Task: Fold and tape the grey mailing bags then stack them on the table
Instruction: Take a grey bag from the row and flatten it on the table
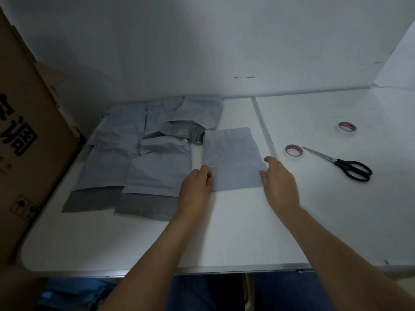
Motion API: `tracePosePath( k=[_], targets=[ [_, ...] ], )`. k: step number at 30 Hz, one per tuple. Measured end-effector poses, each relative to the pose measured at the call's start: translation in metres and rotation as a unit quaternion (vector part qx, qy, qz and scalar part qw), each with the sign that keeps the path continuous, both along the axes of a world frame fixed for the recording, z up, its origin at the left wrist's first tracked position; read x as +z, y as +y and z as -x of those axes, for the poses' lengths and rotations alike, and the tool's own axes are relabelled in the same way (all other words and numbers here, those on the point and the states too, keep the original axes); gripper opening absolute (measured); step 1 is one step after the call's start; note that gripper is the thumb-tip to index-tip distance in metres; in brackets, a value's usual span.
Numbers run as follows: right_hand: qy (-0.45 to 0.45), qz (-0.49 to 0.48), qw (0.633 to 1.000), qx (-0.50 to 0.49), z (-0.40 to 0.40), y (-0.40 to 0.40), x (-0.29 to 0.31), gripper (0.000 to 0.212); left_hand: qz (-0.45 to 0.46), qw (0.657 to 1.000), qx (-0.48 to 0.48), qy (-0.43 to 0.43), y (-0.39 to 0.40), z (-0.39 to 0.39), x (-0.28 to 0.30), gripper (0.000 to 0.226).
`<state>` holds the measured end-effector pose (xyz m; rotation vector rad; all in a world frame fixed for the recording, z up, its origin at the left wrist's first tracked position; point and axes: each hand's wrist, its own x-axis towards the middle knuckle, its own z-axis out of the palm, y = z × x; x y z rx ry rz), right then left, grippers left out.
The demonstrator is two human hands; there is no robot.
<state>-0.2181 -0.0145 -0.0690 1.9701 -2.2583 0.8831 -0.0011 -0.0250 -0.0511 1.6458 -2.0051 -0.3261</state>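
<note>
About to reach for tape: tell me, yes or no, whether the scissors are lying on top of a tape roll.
No. The scissors lie flat on the table, blade tip beside the nearer tape roll, not on it.

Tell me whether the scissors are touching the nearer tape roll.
Apart. The head view shows bare white table between the scissors' blade tip and the nearer tape roll; the tip points toward the roll but stops short.
</note>
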Motion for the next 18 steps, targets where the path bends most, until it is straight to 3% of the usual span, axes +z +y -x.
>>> tracePosePath(
  k=[9,12,16,18],
  targets=[
    [0.038,0.017,0.999,-0.014,0.001,0.001,-0.001,0.029,0.124,0.991,-0.017,-0.051,-0.008,-0.011,-0.016,0.007],
    [0.037,0.014,0.999,-0.011,0.0,0.003,0.001,0.032,0.15,0.985,-0.073,-0.049,-0.01,-0.013,-0.022,0.022],
    [0.056,0.024,0.998,-0.004,-0.002,0.005,0.006,0.042,0.15,0.982,-0.111,-0.016,-0.011,-0.017,-0.025,0.014],
    [0.063,0.036,0.997,0.008,-0.007,0.008,0.011,0.049,0.137,0.984,-0.111,-0.013,-0.009,-0.018,-0.024,0.02]
  ],
)
